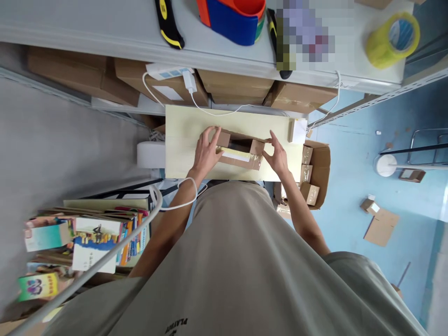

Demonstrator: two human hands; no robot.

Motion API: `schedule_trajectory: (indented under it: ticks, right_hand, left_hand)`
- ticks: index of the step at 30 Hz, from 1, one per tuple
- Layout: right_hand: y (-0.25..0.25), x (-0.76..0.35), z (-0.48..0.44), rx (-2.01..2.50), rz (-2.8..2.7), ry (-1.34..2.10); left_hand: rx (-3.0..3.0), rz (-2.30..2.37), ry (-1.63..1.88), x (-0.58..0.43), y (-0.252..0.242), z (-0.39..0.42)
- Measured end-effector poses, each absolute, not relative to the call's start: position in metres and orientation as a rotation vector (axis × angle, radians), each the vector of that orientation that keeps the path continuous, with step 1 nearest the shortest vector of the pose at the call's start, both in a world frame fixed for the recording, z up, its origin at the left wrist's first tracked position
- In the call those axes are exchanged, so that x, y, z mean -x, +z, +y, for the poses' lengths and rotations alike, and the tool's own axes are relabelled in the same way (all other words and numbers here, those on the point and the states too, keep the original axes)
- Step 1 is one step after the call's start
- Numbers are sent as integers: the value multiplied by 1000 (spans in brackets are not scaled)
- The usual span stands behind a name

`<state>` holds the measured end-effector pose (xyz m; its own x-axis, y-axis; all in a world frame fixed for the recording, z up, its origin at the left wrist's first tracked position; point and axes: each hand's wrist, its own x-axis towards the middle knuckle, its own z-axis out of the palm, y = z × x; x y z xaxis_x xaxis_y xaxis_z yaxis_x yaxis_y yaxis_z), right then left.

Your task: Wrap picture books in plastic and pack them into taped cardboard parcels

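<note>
A small brown cardboard box [235, 162] lies on the pale board in front of my body. Its top is open, with short flaps folded at both ends and a dark inside whose contents I cannot make out. A white and yellow strip shows along its near side, and shiny tape covers the near right corner. My left hand [206, 153] grips the box's left end between thumb and fingers. At the right end, my right hand [278, 157] holds the box with thumb and forefinger spread along the edge.
The pale board [185, 140] carries a white stack of paper [298, 131] at its right. Beside it stands an open carton [322, 175] of small boxes. A shelf ahead bears a tape dispenser [233, 21], a cutter [168, 23] and yellow tape [380, 44]. Books [131, 238] sit left; a white cable [217, 114] crosses behind.
</note>
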<state>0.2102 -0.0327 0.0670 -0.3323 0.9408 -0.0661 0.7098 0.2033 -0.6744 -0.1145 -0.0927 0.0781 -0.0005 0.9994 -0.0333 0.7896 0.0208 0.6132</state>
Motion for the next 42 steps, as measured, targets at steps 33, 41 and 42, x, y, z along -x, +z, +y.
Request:
schedule_trajectory:
  ticks: [33,41,42]
  right_hand:
    - [80,-178,-53,1976,-1900,1057]
    - [188,-132,28,1554,-2277,487]
    - [207,-120,52,1422,-2279,405]
  left_hand:
    - [-1238,2051,694,108,58,-98]
    - [-1423,1953,1124,106,132,-50]
    - [-1444,1907,1257,103,149,-37]
